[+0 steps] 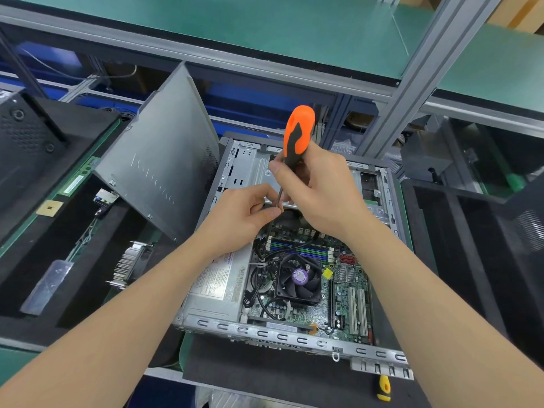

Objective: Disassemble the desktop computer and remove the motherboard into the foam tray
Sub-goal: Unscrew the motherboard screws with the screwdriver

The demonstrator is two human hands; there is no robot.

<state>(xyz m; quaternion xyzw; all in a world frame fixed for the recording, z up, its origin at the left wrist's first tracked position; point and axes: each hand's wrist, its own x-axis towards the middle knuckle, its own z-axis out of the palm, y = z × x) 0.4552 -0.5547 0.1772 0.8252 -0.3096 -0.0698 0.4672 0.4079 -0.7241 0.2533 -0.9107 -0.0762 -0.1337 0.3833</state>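
A workbench [11, 365] covered in a green mat stood under a raised shelf [265, 30] with the same green surface, carried on grey aluminium posts [412, 83] and rails. Behind the frame, in the shade below the shelf, sat blue bins [244, 104], and brown cardboard boxes [524, 10] showed at the upper right corner. The light was bright and even, without hard shadows.

An electronics workshop: green-matted benches [294, 30] on aluminium framing [424, 81], foam trays [426, 231] of computer parts.
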